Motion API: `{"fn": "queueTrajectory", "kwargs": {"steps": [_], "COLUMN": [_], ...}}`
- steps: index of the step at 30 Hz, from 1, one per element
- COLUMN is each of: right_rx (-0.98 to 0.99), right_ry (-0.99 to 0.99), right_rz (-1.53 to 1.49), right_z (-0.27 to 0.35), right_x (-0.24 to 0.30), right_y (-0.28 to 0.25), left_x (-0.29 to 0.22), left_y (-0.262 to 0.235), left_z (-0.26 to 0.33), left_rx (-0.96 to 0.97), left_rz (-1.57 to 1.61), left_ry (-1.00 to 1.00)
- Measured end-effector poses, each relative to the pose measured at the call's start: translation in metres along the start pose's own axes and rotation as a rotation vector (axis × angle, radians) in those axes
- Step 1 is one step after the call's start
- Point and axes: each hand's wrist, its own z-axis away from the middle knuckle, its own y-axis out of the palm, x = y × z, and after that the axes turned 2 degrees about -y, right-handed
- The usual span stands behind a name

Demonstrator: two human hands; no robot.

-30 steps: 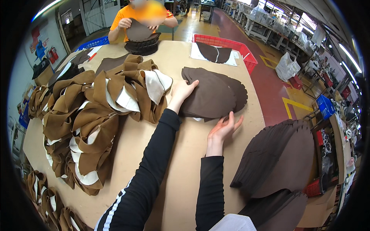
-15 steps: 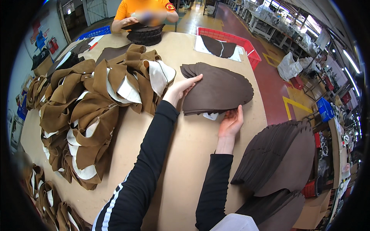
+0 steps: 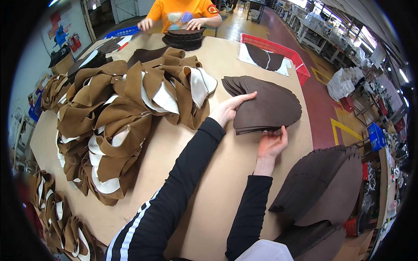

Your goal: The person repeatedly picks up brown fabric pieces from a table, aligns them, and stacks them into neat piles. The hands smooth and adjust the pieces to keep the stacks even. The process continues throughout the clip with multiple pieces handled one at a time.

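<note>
A stack of dark brown rounded leather-like pieces is held between my two hands over the table. My left hand grips its left edge, thumb on top and fingers underneath. On the near edge, my right hand has its palm turned up, with the fingertips partly under the stack. The pieces fan out slightly at the upper left corner. Left of my hands lies a large heap of tan brown pieces with white lining.
More dark brown stacks lie at the table's right edge. Beyond my hands are a dark piece on white sheets and a red basket. Across the table, a person in an orange shirt touches a dark stack.
The whole view has shifted, so the table's contents appear farther right. A white bit under my stack no longer shows. The other person's hands have moved apart, one onto their stack.
</note>
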Motion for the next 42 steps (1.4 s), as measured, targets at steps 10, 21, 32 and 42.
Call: {"fn": "queueTrajectory", "kwargs": {"steps": [10,21,32,42], "right_rx": [0.088,0.042,0.162,0.151], "right_ry": [0.135,0.224,0.213,0.256], "right_rz": [-0.026,-0.123,-0.054,-0.008], "right_z": [0.006,0.009,0.003,0.025], "right_x": [0.012,0.014,-0.018,0.000], "right_y": [0.002,0.000,-0.042,-0.042], "left_x": [0.027,0.029,0.026,0.030], "left_y": [0.022,0.014,0.044,0.080], "left_z": [-0.013,-0.003,0.064,0.062], "left_rx": [-0.133,-0.210,-0.131,-0.157], "left_rz": [-0.303,-0.299,-0.389,-0.825], "left_ry": [0.059,0.133,-0.098,0.040]}}
